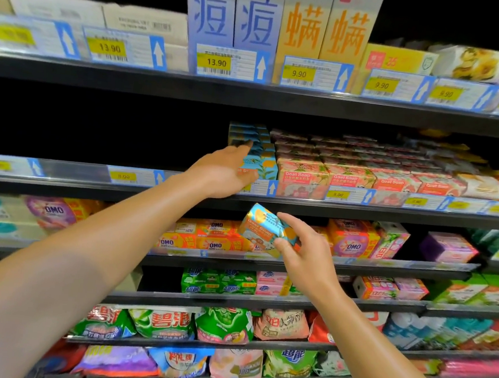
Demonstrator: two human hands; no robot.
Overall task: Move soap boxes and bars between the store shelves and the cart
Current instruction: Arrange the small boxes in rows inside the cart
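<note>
While my right hand (303, 253) pinches a small blue-and-orange goat soap box (264, 231) between thumb and fingers (288, 219), holding it tilted in the air just in front of the shelf edge, my left hand (224, 171) reaches up with loose, straight fingers to the stack of matching blue-and-orange soap boxes (256, 147) on the middle black metal shelf (361, 210). Its fingertips touch the upper boxes and grip nothing. To the right of that stack lie rows of pink goat soap boxes (349, 170), packed close. To the left of the stack the shelf is dark and I cannot tell what it holds. No cart shows, so I cannot tell which way this box is travelling. I judge the job mid-course: one box in hand, many on the shelf.
</note>
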